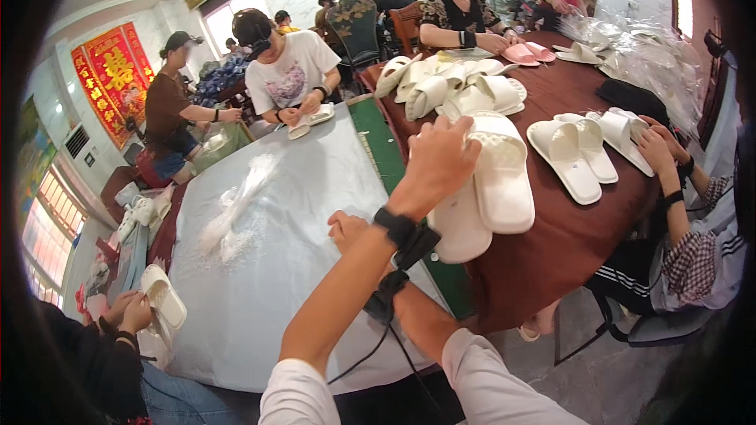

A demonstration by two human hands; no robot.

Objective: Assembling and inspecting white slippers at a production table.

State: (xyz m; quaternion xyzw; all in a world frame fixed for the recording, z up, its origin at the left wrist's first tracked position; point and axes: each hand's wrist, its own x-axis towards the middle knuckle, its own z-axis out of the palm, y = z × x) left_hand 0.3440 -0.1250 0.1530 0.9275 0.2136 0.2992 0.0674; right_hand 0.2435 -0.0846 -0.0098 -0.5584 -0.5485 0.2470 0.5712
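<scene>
My arms cross in front of me. My left hand (438,159) reaches right and grips the near end of a white slipper (501,181), which lies on a second white slipper (458,230) at the edge of the dark red table (551,244). My right hand (346,230) rests to the left on the pale blue table cover (299,189), fingers curled in, with nothing visible in it. Both wrists wear black straps with a cable.
More white slippers (587,149) lie in pairs and in a pile (449,86) on the red table, beside clear plastic bags (654,47). Clear bags (236,205) also lie on the blue cover. Several seated people handle slippers around both tables; a person's hands (657,145) are at the right.
</scene>
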